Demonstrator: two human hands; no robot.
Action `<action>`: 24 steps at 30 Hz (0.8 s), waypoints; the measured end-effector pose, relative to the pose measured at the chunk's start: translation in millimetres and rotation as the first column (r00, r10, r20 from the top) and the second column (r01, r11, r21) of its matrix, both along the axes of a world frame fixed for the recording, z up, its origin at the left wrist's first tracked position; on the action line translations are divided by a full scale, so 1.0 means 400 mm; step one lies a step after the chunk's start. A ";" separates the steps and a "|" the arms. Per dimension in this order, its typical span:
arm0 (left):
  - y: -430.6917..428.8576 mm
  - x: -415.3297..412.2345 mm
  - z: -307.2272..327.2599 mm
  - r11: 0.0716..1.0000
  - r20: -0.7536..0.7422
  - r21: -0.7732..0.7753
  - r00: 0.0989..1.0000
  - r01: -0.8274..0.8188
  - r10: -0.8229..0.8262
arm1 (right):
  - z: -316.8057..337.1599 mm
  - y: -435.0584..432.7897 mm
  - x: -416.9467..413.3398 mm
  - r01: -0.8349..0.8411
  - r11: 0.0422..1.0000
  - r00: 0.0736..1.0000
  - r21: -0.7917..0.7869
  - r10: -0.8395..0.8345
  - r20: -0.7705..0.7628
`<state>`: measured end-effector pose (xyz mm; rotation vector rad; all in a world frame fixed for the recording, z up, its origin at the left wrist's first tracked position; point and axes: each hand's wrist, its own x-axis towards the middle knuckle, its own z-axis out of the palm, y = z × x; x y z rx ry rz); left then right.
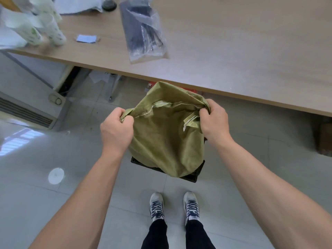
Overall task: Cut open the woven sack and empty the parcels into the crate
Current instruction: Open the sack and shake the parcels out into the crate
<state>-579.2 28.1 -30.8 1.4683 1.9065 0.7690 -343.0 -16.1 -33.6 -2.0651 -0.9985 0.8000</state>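
Note:
A green woven sack (pixel 167 137) hangs in front of me, its white stitched seam facing up. My left hand (pixel 115 128) grips the seam's left corner. My right hand (pixel 213 119) grips the right corner, where a frayed flap sticks out. The sack's lower end droops into a black crate (pixel 195 177) standing on the floor just ahead of my shoes. The sack hides most of the crate. No parcels are visible.
A wooden table (pixel 233 51) runs across the top, its edge just beyond the sack. On it lie a clear bag of black items (pixel 143 29), a small blue slip (pixel 86 38) and white-green packets (pixel 36 24). Grey floor tiles (pixel 53 177) lie around me; a brown box (pixel 325 141) sits right.

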 end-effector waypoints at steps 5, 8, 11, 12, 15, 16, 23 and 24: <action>-0.006 0.004 0.015 0.999 -0.033 -0.037 0.999 0.032 -0.034 | -0.002 -0.002 0.005 -0.030 0.997 0.999 -0.067 0.032 0.031; 0.000 0.008 0.017 1.000 0.026 -0.002 1.000 0.001 -0.001 | 0.018 0.002 0.005 0.030 0.999 1.000 0.021 -0.030 0.000; -0.004 0.012 0.022 0.991 -0.043 -0.133 0.999 0.010 -0.016 | 0.024 -0.002 -0.007 -0.027 0.994 0.998 -0.107 0.032 0.045; -0.008 0.010 0.031 0.994 -0.038 -0.104 0.999 0.024 -0.028 | 0.025 -0.004 -0.007 -0.036 0.994 0.998 -0.099 0.042 0.050; -0.006 0.012 0.065 1.000 0.030 0.008 0.999 0.023 -0.024 | 0.050 -0.002 0.006 0.063 0.998 0.998 0.025 -0.063 0.002; -0.006 0.013 0.068 1.000 0.027 -0.023 1.000 0.012 -0.011 | 0.055 -0.005 0.008 0.080 0.996 0.997 0.027 -0.079 -0.004; -0.023 0.032 0.117 0.998 0.059 -0.048 0.997 0.043 -0.041 | 0.094 -0.015 0.008 -0.029 0.997 0.999 0.066 0.031 -0.028; -0.026 0.035 0.124 0.996 0.039 -0.073 0.998 0.046 -0.044 | 0.100 -0.017 0.011 -0.005 0.999 0.999 0.046 0.006 -0.032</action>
